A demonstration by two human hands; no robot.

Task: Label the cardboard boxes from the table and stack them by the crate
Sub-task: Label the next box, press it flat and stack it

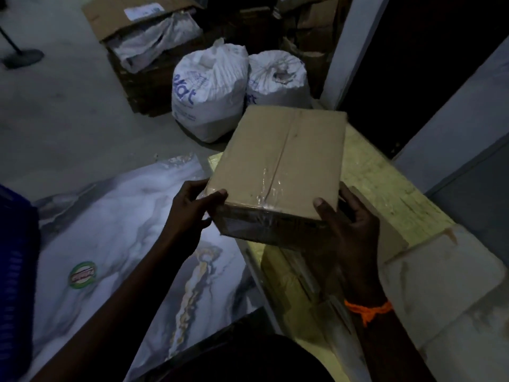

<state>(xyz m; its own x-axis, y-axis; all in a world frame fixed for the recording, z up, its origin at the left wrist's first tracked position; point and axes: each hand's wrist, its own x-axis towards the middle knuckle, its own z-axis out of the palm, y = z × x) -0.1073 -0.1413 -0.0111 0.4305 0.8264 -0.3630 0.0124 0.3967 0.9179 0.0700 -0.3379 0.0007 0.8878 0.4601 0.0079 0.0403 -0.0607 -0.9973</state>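
Item: one cardboard box, taped along its seam, which you held between both hands over the near end of the yellow-wrapped slab. Your left hand gripped the box's near left corner, thumb on top; your right hand gripped its near right corner, likewise. Beyond the box stood two white sacks. Left of the box lay a marbled sheet.

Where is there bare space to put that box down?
The marble-patterned surface left of the cardboard box, between the blue crate and left hand, is bare. Crowded: floor beyond, with white sacks and an open carton.
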